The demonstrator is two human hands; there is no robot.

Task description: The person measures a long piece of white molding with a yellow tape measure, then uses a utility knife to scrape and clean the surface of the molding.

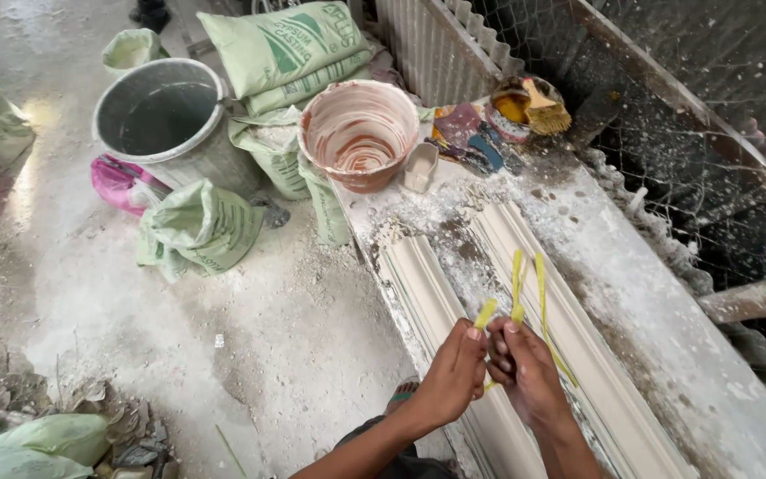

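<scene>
My left hand (pixel 450 379) and my right hand (pixel 520 368) meet over a dusty workbench (pixel 631 293), both pinching a thin yellow strip (pixel 518 286). The strip's loose ends stick up and loop away to the right of my fingers. Beneath my hands lie two long white plaster moulding pieces (pixel 427 293), running side by side along the bench. A foot in a sandal (pixel 403 392) shows under my left wrist.
A plaster-smeared orange basin (pixel 358 131) and a small white cup (pixel 420 166) stand at the bench's far end, with a brush (pixel 543 105) beyond. A grey bucket (pixel 166 111) and several green sacks (pixel 285 49) sit on the dusty floor at left. Wire mesh (pixel 684 124) lines the right side.
</scene>
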